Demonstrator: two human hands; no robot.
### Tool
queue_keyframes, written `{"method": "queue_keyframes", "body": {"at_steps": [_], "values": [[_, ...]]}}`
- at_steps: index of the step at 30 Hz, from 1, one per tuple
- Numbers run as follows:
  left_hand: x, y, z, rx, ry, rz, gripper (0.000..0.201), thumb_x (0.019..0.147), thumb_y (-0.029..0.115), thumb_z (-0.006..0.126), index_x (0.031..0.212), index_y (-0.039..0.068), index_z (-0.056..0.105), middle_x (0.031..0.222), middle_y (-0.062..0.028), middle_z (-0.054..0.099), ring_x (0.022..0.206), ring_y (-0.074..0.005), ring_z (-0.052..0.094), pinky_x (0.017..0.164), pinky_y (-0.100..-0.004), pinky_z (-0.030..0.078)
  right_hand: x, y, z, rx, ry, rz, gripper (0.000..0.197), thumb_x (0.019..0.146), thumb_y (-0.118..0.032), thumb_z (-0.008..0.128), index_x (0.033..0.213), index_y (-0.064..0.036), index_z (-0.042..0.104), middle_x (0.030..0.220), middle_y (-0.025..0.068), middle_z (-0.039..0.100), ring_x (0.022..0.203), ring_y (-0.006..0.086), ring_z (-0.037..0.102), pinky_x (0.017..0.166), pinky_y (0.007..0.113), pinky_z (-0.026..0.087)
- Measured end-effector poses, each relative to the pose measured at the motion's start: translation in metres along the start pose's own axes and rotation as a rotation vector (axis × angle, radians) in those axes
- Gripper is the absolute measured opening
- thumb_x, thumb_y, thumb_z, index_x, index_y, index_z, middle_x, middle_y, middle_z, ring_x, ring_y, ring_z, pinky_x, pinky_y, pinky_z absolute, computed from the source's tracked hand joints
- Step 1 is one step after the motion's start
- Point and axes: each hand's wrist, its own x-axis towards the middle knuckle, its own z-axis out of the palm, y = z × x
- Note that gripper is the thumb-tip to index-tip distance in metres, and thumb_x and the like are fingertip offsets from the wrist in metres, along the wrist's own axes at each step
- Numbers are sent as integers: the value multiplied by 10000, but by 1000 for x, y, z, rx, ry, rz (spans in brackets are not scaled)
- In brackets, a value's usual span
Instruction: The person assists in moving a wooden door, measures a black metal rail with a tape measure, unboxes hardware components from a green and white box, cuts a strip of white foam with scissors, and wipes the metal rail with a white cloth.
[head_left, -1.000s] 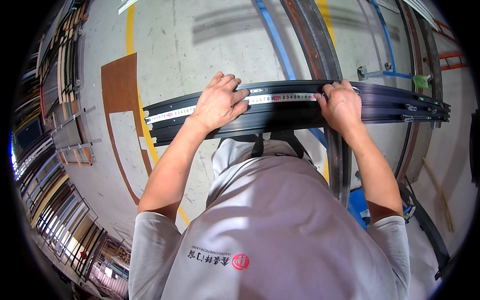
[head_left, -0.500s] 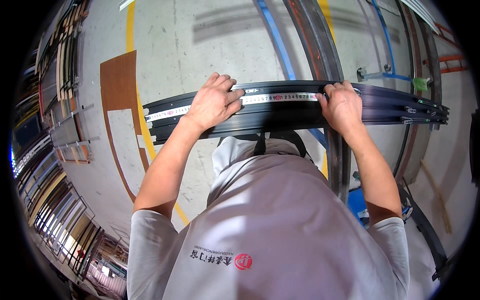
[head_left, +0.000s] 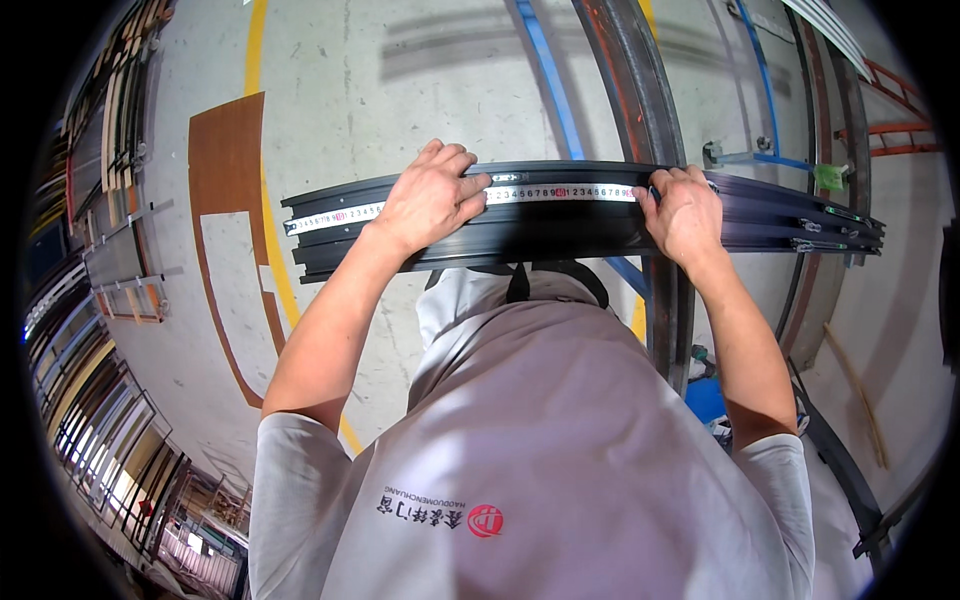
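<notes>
both hands (head_left: 430, 200) on black profiles (head_left: 560, 225)

Grey concrete floor (head_left: 420, 90) with yellow line (head_left: 256, 60); brown patch (head_left: 225, 150); perhaps stacked frames (head_left: 90, 400) at left.
</notes>
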Motion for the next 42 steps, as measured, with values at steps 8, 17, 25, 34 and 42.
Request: {"method": "queue_keyframes", "body": {"at_steps": [8,17,25,34,42], "values": [[1,1,-3,-27,-41,-16,243,842,215,685,1002,40,736,1067,-127,658,1065,-286,579,978,-401,449,0,1,1,-10,-2,1,250,880,-296,696,902,-46,699,935,121,684,971,329,605,806,440,518],[0,1,-2,-8,-37,-11,263,844,220,684,1031,43,739,1081,-131,656,1074,-289,581,986,-404,447,0,1,0,-9,25,-21,231,879,-279,675,855,-49,692,909,117,698,938,324,617,805,432,527],[0,0,-3,-9,-61,-14,274,849,223,680,1049,45,741,1100,-130,660,1086,-289,582,990,-402,450,0,3,1,-11,26,-30,236,877,-283,677,858,-49,691,906,117,696,934,324,615,804,436,527],[0,-1,-2,-10,-69,-20,271,854,225,679,1056,56,743,1104,-122,661,1087,-289,573,964,-389,465,1,3,2,-19,12,-31,237,878,-284,675,854,-48,684,907,118,693,942,326,615,814,439,528],[1,0,-5,-7,-94,-23,267,861,232,669,1061,69,740,1099,-117,660,1083,-286,571,960,-388,466,2,4,1,-18,-4,-29,234,884,-279,670,860,-47,684,921,120,693,951,328,614,824,442,525]]}}
